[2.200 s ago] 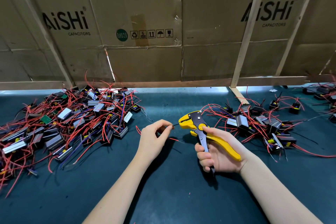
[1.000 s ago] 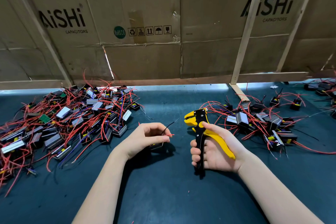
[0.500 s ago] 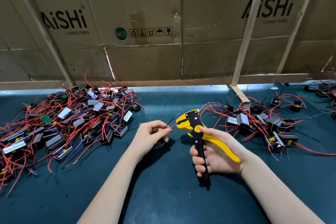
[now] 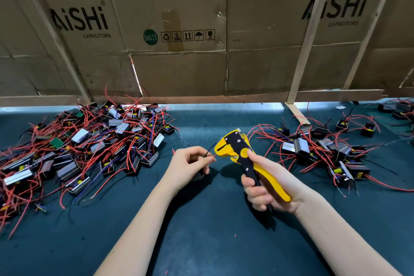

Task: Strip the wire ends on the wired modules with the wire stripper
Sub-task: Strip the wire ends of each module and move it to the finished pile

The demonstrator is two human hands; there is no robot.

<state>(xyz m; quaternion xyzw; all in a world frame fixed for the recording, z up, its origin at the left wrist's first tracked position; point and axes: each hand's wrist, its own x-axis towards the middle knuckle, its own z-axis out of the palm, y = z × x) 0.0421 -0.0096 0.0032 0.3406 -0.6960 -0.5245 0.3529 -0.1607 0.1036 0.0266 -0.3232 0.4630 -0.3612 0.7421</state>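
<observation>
Red wire (image 4: pixel 212 157), pinched in left hand (image 4: pixel 187 163), is nearing the wire stripper (image 4: pixel 240 152) gripped by right hand (image 4: pixel 266 184); feeding its tip in comes next.

Module (image 4: pixel 198 176) mostly hidden under left hand (image 4: pixel 188 167); left pile (image 4: pixel 13 177) cut by frame edge.

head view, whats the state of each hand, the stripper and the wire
left hand: pinches thin red wire
right hand: grips yellow and black wire stripper
wire stripper: held upright, head toward the wire
red wire: tip at the stripper's head
</observation>
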